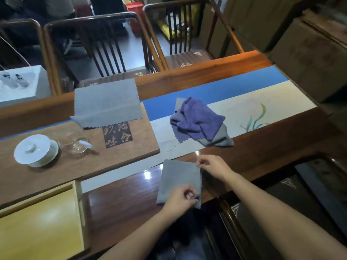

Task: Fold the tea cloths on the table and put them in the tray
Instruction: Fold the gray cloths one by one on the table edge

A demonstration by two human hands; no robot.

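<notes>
A: Grey cloth at table's near edge; left hand pinches its near corner, right hand its far corner.
B: Risk: pinch slips, fold skews. Crumpled purple cloth waits mid-table.

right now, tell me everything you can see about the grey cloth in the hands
The grey cloth is a plain, soft-looking fabric with zigzag-cut edges. It lies folded flat on the glossy wooden table near its front edge. The right hand pinches its far right corner; the left hand pinches its near right corner.
</notes>
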